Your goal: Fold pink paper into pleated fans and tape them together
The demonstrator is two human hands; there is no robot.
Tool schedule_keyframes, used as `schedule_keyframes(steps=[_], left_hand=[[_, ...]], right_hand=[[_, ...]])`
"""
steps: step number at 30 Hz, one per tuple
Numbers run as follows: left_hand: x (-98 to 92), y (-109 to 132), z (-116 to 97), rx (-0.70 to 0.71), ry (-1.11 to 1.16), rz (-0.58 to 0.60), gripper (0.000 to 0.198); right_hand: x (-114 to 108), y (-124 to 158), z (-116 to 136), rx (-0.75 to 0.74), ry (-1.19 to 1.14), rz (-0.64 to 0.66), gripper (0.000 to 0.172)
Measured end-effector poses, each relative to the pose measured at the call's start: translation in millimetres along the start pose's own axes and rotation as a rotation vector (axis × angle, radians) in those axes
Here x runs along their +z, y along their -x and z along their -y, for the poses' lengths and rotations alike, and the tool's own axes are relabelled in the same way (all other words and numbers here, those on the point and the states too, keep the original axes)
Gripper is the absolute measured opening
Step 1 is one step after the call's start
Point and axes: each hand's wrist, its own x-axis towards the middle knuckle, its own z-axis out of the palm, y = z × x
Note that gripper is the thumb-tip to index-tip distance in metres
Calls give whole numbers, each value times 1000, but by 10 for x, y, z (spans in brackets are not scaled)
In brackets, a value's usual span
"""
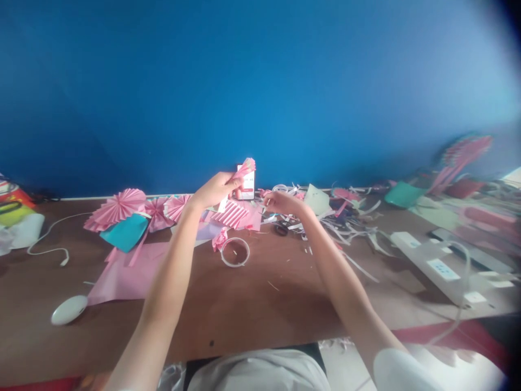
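Observation:
My left hand (217,190) is closed around a bunched, pleated pink paper piece (247,166), which sticks up past the fingers. Directly behind it a phone (249,190) with a lit screen leans against the blue wall. My right hand (284,202) hovers by a heap of paper strips (345,231), fingers curled together; whatever may be between them is too small to make out. Below the left hand lies an accordion-folded pink sheet (230,214). Nearer to me are a crumpled pink paper piece (220,239) and a clear tape roll (235,265).
Pink paper fans (122,206), a teal paper piece (125,232) and a pink sheet (126,274) lie left. A white mouse (69,310) rests near the front left. At right are a power strip (439,267) with a cable and a blurred pink paper bundle (464,157).

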Motion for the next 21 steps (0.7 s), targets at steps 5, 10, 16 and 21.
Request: schedule_keyframes(steps=[5,10,16,21], left_hand=[[9,26,-75,17,-211,-42,45],[-28,62,-125,0,-249,-79,44],[-72,116,-186,6,-234,-159,50],[-54,104,-176,55,-205,-189,50]], right_hand=[[103,-35,-131,194,74,213,29],[182,-125,-242,336,113,352,34],[250,-225,-242,303,188,346,47],[379,-268,-201,301,250,315,49]])
